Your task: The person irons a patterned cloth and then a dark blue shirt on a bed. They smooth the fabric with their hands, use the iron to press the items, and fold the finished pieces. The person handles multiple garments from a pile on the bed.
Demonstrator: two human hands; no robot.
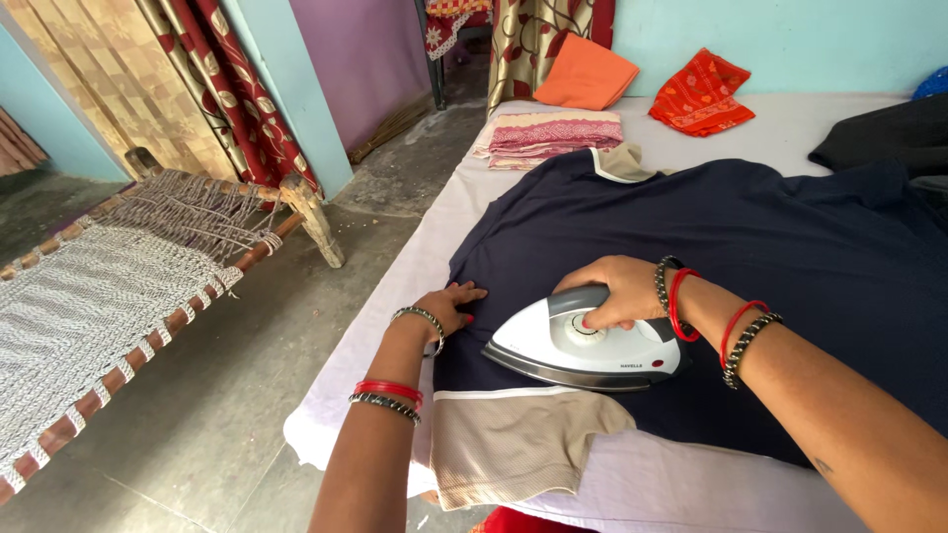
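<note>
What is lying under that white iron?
The iron, gripped by the right hand, sits on a navy shirt spread over a pale sheet. The left hand presses the shirt flat beside it. The fabric directly beneath the iron's soleplate is hidden.

Bare forearms, no sleeves. Left wrist (420,318) ringed by a beaded metal bangle; red and dark beaded bangles toward 7 o'clock. Right wrist (681,301) likewise banded, another pair toward 4 o'clock.

Navy shirt (750,247) — white-grey iron (578,347)
</note>
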